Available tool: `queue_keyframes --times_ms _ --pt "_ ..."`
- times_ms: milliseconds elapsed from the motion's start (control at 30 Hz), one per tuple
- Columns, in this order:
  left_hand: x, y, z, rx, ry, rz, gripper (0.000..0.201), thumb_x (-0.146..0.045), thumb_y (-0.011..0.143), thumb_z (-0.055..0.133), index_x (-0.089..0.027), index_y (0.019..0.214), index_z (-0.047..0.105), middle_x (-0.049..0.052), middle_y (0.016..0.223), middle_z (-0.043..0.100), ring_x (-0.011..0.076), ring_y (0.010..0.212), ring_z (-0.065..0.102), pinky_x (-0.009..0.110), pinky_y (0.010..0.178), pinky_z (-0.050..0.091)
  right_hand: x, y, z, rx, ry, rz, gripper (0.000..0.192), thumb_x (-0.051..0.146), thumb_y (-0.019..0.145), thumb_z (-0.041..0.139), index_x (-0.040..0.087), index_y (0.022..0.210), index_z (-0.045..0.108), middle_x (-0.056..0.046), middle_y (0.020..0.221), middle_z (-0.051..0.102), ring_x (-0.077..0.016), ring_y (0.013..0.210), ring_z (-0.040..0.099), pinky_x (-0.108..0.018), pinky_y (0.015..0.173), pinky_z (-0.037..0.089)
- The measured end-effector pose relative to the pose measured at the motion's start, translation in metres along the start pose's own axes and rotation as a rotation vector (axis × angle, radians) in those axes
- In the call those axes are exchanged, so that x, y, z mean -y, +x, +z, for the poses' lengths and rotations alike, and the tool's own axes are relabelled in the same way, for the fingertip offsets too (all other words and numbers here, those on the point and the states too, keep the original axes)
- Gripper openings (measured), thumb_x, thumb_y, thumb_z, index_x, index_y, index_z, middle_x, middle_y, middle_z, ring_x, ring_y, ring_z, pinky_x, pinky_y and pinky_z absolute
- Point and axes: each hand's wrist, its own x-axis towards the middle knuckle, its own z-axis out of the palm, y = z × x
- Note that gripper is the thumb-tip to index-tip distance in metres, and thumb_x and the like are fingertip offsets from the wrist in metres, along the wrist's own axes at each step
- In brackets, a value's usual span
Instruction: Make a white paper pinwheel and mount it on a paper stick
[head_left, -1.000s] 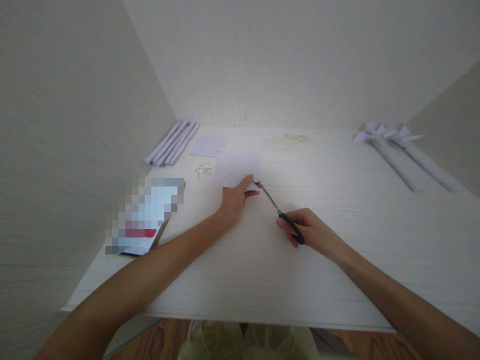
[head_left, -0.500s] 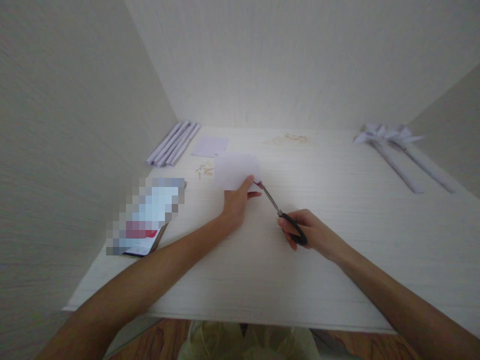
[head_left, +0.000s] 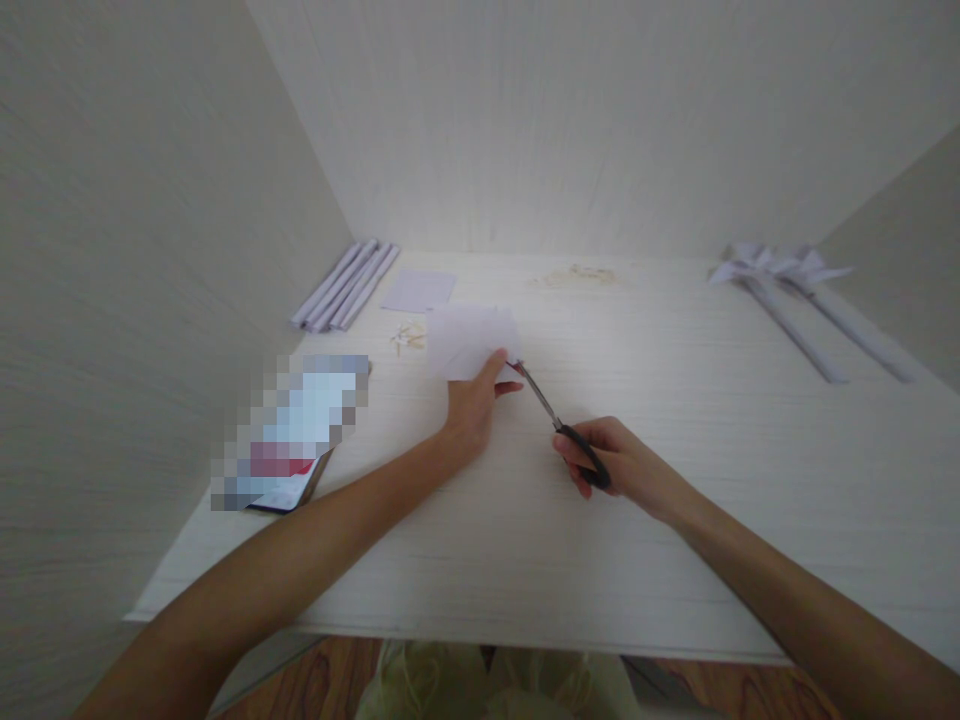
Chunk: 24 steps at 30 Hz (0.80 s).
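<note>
White paper sheet [head_left: 471, 338] is being pinched in the left grip [head_left: 472, 405]; the right grip [head_left: 619, 462] is clenching black-handled scissors [head_left: 562, 430], blades seemingly meeting its edge

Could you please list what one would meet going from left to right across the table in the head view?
Blurred booklet → rolled paper tubes → paper sheet pinched in the left hand → scissors gripped by the right hand → paper pinwheels at far right.
</note>
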Motion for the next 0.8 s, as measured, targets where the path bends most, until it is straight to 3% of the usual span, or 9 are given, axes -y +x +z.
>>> queue_keyframes --times_ms 800 --pt "-0.0017 -0.0010 -0.0009 0.021 0.009 -0.002 0.013 -0.023 0.067 0.056 -0.015 0.076 0.053 0.000 0.069 0.059 0.0091 0.059 0.056 0.018 0.047 0.045 0.0014 -0.0015 -0.0021 -0.001 0.045 0.013 0.045 0.053 0.068 0.052 0.015 0.044 0.044 0.002 0.037 0.044 -0.0040 0.032 0.029 -0.021 0.034 0.017"
